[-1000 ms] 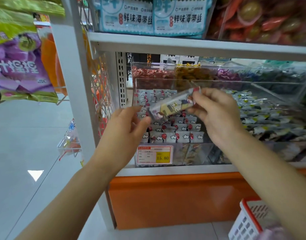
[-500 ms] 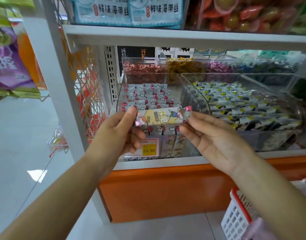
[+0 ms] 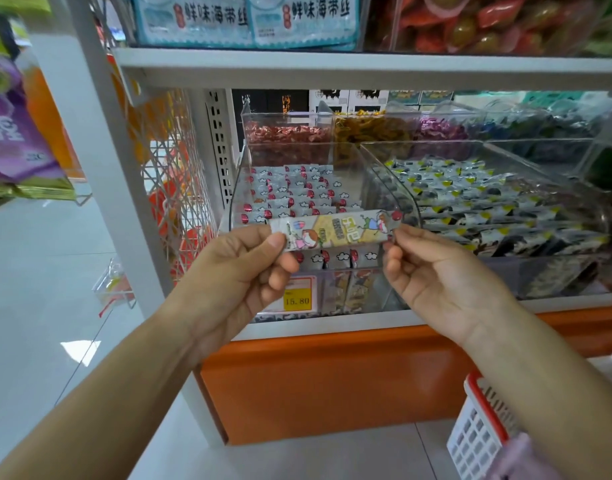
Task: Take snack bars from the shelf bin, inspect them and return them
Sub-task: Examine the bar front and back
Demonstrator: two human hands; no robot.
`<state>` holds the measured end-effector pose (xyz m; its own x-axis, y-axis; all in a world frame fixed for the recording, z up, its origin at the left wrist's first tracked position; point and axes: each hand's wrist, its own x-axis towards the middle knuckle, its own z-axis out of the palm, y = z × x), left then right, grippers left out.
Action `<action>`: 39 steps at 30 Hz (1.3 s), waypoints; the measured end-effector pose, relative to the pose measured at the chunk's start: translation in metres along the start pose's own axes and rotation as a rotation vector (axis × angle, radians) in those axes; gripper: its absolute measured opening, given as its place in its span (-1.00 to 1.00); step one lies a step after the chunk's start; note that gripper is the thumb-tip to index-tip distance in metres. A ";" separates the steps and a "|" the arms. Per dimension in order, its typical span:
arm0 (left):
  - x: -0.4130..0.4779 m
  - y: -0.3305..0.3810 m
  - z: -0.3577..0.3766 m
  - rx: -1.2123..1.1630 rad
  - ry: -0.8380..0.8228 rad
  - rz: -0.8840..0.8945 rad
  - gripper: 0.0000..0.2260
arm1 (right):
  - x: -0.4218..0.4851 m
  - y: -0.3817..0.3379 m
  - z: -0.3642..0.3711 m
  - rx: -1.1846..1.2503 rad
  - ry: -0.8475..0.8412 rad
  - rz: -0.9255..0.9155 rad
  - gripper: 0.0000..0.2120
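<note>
Both left hand [image 3: 235, 271] and right hand [image 3: 436, 278] pinch 1 snack bar [image 3: 335, 230].

The bar [image 3: 335, 230] wears glossy printed film. The bin [image 3: 394, 188] is clear, shiny plastic on a matt white metal shelf [image 3: 332, 65]. Near right, the basket [image 3: 477, 434] is matt white plastic; the floor [image 3: 38, 289] is polished and reflective.

Hidden, cropped, unreadable.
Left hand [image 3: 235, 271] thumb covers one bar [image 3: 335, 230] end; right hand [image 3: 432, 275] fingers hide the other corner. Price tag [image 3: 297, 299] half behind left hand, small print unreadable. Basket [image 3: 471, 441] cut by bottom edge; purple bag [image 3: 10, 133] by left edge.
</note>
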<state>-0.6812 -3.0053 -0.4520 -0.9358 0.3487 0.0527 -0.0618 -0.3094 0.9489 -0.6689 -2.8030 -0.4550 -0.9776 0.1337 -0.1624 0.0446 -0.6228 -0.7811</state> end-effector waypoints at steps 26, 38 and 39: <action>-0.003 0.000 -0.004 0.490 0.062 0.135 -0.71 | -0.007 0.011 0.000 -0.782 -0.190 -0.448 -0.88; -0.004 -0.001 0.000 0.647 0.090 0.096 -0.80 | -0.007 0.015 0.004 -0.886 -0.230 -0.544 -0.86; -0.004 0.000 0.000 0.651 0.098 0.099 -0.79 | -0.006 0.014 0.004 -0.866 -0.233 -0.501 -0.85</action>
<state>-0.6775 -3.0065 -0.4518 -0.9555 0.2542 0.1499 0.2195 0.2724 0.9368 -0.6628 -2.8158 -0.4626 -0.9362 0.0148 0.3512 -0.3371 0.2461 -0.9088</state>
